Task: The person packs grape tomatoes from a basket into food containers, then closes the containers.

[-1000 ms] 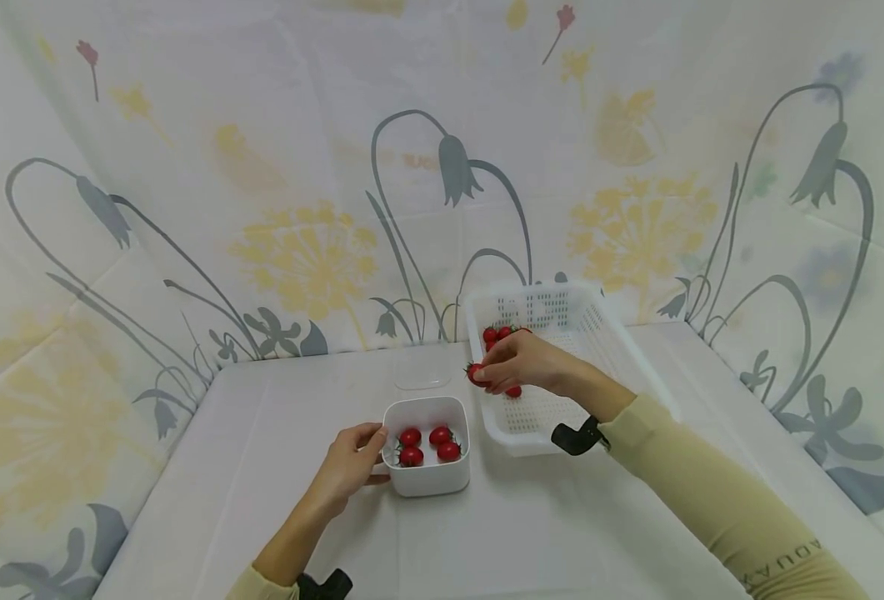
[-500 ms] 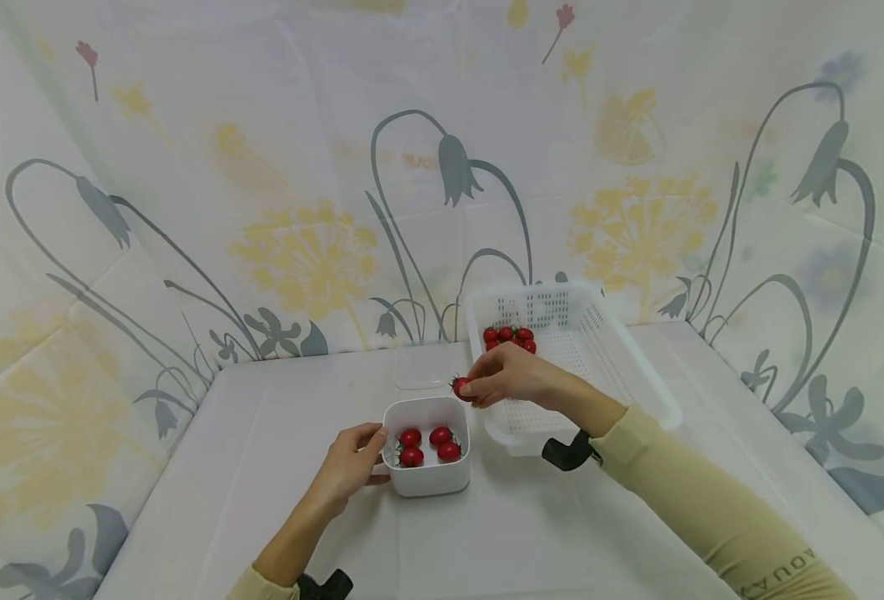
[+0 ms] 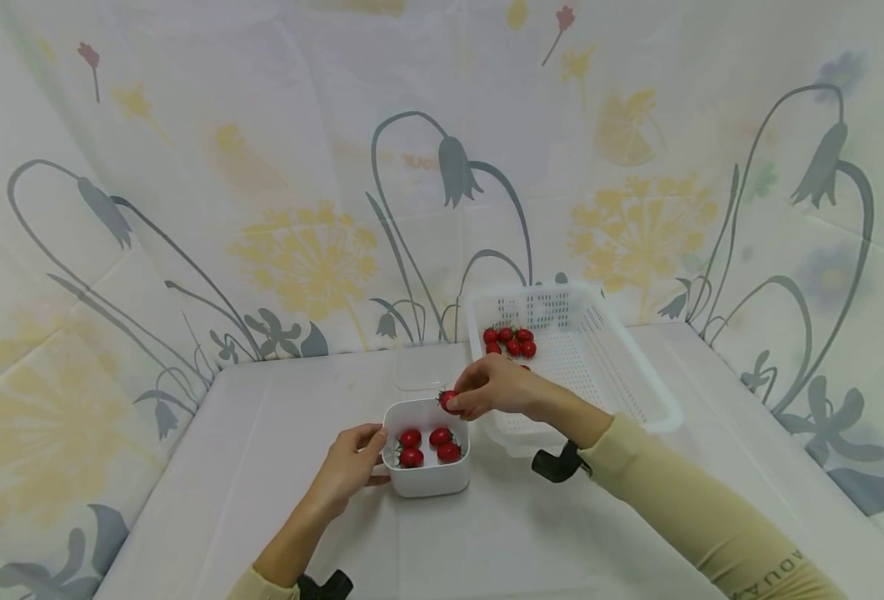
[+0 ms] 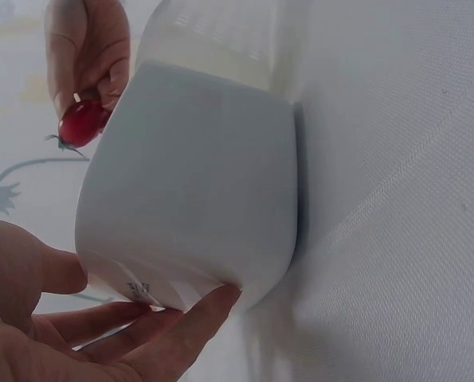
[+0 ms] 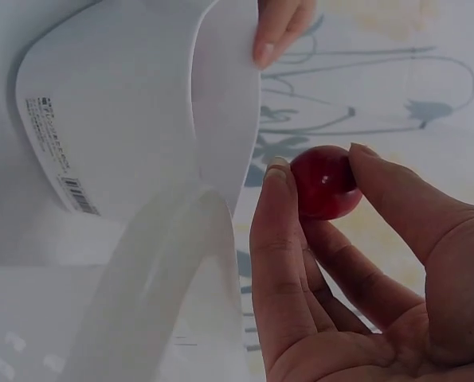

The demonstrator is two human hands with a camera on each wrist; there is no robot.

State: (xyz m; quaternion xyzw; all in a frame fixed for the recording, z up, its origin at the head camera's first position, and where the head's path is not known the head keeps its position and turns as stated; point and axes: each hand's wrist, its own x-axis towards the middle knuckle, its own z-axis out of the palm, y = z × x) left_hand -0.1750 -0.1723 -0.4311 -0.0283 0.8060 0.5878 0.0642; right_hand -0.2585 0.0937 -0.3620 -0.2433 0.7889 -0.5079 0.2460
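Note:
My right hand (image 3: 494, 387) pinches a red cherry tomato (image 3: 447, 402) with a green calyx between thumb and fingertips. It holds the tomato over the back right rim of a small white square container (image 3: 430, 479). Several cherry tomatoes (image 3: 412, 457) lie inside this container. On its left side, my left hand (image 3: 347, 467) holds the container, with thumb and fingers against the wall. In the left wrist view the left hand's fingertips (image 4: 229, 296) touch the outer wall. The right wrist view shows the pinched tomato (image 5: 324, 183) close to the container's rim.
A white perforated plastic basket (image 3: 636, 375) stands right of the container, with several cherry tomatoes (image 3: 512, 337) in its back left part. A clear, flat, rounded piece (image 3: 422, 379) lies behind the container. A flower-printed curtain (image 3: 412, 233) borders the white-covered table (image 3: 299, 375).
From above the basket, my right hand has moved left and toward me with the tomato, reaching the container's rim. The left hand and the container have stayed in place.

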